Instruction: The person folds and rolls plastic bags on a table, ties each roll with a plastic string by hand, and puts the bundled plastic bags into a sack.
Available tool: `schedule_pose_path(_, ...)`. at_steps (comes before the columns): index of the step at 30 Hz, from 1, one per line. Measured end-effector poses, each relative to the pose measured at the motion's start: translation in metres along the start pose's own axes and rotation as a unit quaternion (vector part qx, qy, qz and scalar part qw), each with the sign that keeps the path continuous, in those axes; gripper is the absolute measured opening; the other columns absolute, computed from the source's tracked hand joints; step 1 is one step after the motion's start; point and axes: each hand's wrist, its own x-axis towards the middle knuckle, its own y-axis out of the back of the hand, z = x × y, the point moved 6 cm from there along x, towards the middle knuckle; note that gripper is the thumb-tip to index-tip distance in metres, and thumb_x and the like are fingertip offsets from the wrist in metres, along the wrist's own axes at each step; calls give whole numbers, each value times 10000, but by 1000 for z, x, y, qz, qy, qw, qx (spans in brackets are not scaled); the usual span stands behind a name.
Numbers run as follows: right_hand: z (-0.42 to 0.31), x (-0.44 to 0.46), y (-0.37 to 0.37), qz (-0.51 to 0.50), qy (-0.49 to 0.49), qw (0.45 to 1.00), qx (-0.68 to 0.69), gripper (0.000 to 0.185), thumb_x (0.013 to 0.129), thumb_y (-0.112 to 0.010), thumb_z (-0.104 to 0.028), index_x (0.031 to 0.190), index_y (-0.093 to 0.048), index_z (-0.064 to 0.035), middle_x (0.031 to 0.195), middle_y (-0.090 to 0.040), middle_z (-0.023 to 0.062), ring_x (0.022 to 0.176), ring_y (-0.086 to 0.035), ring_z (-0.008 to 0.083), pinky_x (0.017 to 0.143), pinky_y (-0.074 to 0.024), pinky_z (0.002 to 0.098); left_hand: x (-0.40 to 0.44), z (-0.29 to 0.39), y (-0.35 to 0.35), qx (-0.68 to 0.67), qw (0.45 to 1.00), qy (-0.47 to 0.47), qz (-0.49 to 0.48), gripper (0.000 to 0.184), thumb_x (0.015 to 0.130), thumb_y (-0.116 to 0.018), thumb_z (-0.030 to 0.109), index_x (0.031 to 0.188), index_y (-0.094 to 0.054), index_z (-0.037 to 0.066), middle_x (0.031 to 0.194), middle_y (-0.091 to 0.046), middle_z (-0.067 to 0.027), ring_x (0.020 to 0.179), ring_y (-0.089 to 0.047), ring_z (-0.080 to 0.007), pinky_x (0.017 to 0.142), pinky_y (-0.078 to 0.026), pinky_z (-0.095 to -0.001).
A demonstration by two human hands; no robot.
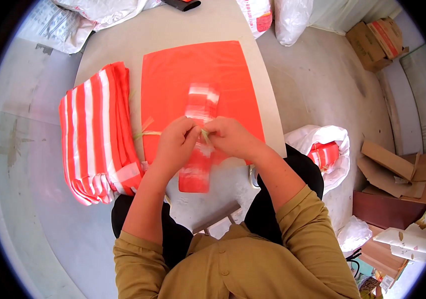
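My left hand (177,138) and my right hand (229,136) meet over the table, thumbs and fingers pinched close together. Between them is a thin yellow-green strip (205,134), gripped by both. Just beneath hangs or lies a narrow folded red-and-white bundle (194,175), smeared by motion; its middle is partly hidden by my hands. I cannot tell whether the strip goes all the way round it. A flat red sheet (173,74) lies under the work. To the left of my left hand, more thin strips (148,133) stick out beside a stack of red-and-white striped sheets (93,129).
The beige table (213,22) has its near edge at my knees. On the floor to the right stands an open white sack (343,142) with red-and-white bundles inside. Cardboard boxes (372,42) sit farther back, and an opened carton (397,172) lies at the right.
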Motion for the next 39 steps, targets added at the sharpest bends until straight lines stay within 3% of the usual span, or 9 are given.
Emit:
schedule_pose_path(7, -13, 2, 4, 41, 65, 983, -166, 216, 959, -602, -177, 852, -673, -4, 790, -642, 176, 764, -626, 312, 701, -494, 416, 0, -9, 1, -27, 998, 53, -14, 115, 1006, -630, 70, 923, -627, -10, 777, -548, -27, 715, -495, -107, 653, -433, -273)
schedule_pose_path(10, -11, -8, 9, 189, 113, 971, -89, 312, 988, -584, -247, 811, -662, -3, 836, -658, 170, 801, -626, 332, 720, -496, 442, 0, -9, 1, -81, 993, 87, 3, 108, 1002, -640, 71, 929, -640, -9, 774, -542, -14, 716, -489, -94, 651, -426, -262)
schedule_pose_path(13, -3, -10, 14, 179, 89, 976, -82, 348, 1002, -574, -265, 785, -670, -11, 847, -651, 162, 812, -624, 327, 720, -496, 455, -2, -18, 5, -72, 993, 95, 26, 103, 967, -683, 84, 926, -645, -2, 771, -562, -41, 705, -529, -135, 645, -441, -296)
schedule_pose_path(19, 25, -23, 15, 77, 1, 946, -314, 340, 1013, -545, -253, 823, -700, -18, 846, -637, 146, 841, -642, 331, 722, -500, 465, -2, -10, 33, 232, 967, -36, 101, 131, 890, -741, 100, 915, -646, 13, 848, -611, -123, 742, -601, -265, 670, -468, -383)
schedule_pose_path(22, 31, -25, 14, 90, -9, 942, -323, 218, 971, -608, -217, 904, -733, -51, 825, -632, 119, 796, -636, 294, 703, -515, 410, -1, -11, 34, 261, 961, 13, 93, 157, 919, -728, 111, 880, -629, -3, 896, -639, -97, 819, -631, -217, 709, -488, -365)
schedule_pose_path(27, 32, -16, 12, 161, 21, 987, 17, 320, 1010, -564, -283, 878, -711, -31, 836, -669, 99, 781, -643, 227, 720, -504, 388, -2, -39, 6, -233, 959, 161, 30, 189, 1047, -588, 163, 916, -591, 27, 971, -671, -57, 909, -640, -151, 816, -523, -332)
schedule_pose_path(31, 41, -12, -2, 84, -163, 924, 336, 308, 1007, -569, -239, 822, -679, -19, 827, -660, 54, 767, -606, 139, 700, -483, 319, -3, -42, -16, -432, 880, 196, 30, 192, 1107, -489, 192, 981, -577, 75, 970, -666, -47, 921, -650, -152, 890, -546, -323)
schedule_pose_path(34, 44, -8, -5, 79, -157, 899, 400, 318, 999, -568, -194, 756, -658, -9, 780, -640, 42, 734, -576, 103, 683, -461, 271, -5, -59, -18, -542, 802, 241, 66, 188, 1099, -515, 195, 966, -581, 79, 920, -645, -43, 892, -651, -161, 871, -553, -324)
schedule_pose_path(39, 43, -2, -10, 59, -94, 974, 197, 336, 1009, -559, -210, 756, -651, -8, 723, -626, 14, 664, -548, 104, 671, -455, 277, -7, -67, -15, -529, 808, 244, 95, 177, 1080, -555, 181, 943, -586, 73, 878, -632, -39, 866, -638, -148, 834, -553, -306)
